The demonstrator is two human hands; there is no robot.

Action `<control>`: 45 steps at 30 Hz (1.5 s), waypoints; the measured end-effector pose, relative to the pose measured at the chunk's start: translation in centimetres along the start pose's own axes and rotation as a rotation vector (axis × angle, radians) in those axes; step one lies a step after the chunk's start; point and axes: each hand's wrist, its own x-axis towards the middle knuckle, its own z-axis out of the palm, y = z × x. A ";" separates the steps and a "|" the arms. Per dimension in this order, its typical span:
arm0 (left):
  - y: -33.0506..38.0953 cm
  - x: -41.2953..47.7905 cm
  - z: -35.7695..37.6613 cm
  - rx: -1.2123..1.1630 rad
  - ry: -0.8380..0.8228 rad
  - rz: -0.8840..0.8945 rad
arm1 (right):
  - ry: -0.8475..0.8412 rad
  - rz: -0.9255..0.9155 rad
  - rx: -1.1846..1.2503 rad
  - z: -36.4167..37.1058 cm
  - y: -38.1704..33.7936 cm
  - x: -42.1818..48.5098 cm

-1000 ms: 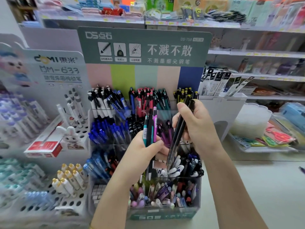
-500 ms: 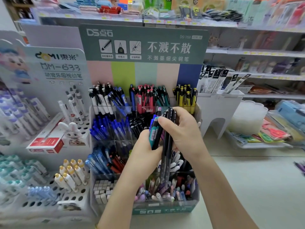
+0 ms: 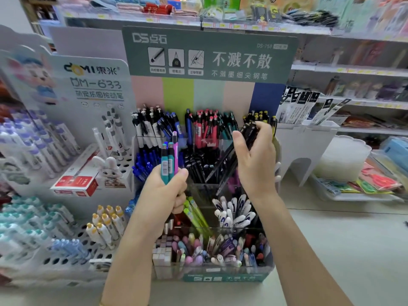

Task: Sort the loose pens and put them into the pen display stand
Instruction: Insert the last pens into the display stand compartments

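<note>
A tiered clear pen display stand (image 3: pixel 223 277) with a green header card sits in front of me, its compartments full of sorted pens. My left hand (image 3: pixel 164 195) grips a small upright bunch of teal and pink pens (image 3: pixel 169 160) over the stand's left middle. My right hand (image 3: pixel 256 164) holds a bundle of black pens (image 3: pixel 229 164), slanting down-left above the compartment of black pens (image 3: pixel 196 166). Lime green pens (image 3: pixel 195 212) and white-and-blue pens (image 3: pixel 234 214) fill the row below my hands.
A white perforated pen rack (image 3: pixel 66 257) with pastel pens stands to the left, with a red box (image 3: pixel 75 183) and a rabbit figure on it. A white riser (image 3: pixel 306 138) and a tray of packets lie at right. Store shelves run behind.
My hands have moved apart: the left carried the teal and pink pens to the left, the right raised the black bundle up and right. The camera view shifted slightly.
</note>
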 end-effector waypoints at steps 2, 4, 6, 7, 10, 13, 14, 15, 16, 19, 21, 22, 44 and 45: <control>-0.2 -0.1 0.0 -0.022 -0.012 -0.014 | 0.029 -0.095 -0.062 1.2 0.0 -0.2; -0.4 -0.1 0.0 -0.031 -0.024 -0.021 | 0.067 -0.170 -0.074 2.2 0.2 0.1; -0.5 0.0 -0.1 -0.039 -0.032 -0.026 | 0.098 -0.236 -0.086 3.0 0.2 0.5; -0.5 0.0 -0.2 -0.047 -0.035 -0.030 | 0.095 -0.266 -0.094 3.4 0.3 0.6; -0.5 0.2 -0.4 -0.077 -0.045 -0.042 | 0.053 -0.358 -0.153 4.3 0.9 0.2; -0.4 0.5 -0.5 -0.095 -0.056 -0.045 | 0.064 -0.383 -0.209 4.7 1.4 -0.4; -0.4 0.5 -0.5 -0.098 -0.057 -0.042 | 0.078 -0.376 -0.205 4.7 1.4 -0.4; -0.4 0.6 -0.6 -0.102 -0.056 -0.040 | 0.089 -0.364 -0.182 4.8 1.4 -0.4; -0.4 0.7 -0.5 -0.106 -0.056 -0.040 | 0.095 -0.351 -0.151 4.9 1.3 -0.2; -0.4 0.9 -0.5 -0.110 -0.063 -0.039 | 0.065 -0.341 -0.137 5.4 1.1 0.4; -0.5 1.0 -0.5 -0.114 -0.073 -0.037 | 0.022 -0.372 -0.222 5.8 1.3 0.0; -0.5 1.1 -0.5 -0.117 -0.077 -0.035 | 0.014 -0.397 -0.294 5.9 1.6 -0.5; -0.5 1.3 -1.6 -0.168 -0.086 0.005 | -0.150 -0.224 -0.677 7.1 1.5 -5.0; -0.5 1.3 -1.6 -0.175 -0.092 0.004 | -0.139 -0.208 -0.650 7.3 1.6 -5.0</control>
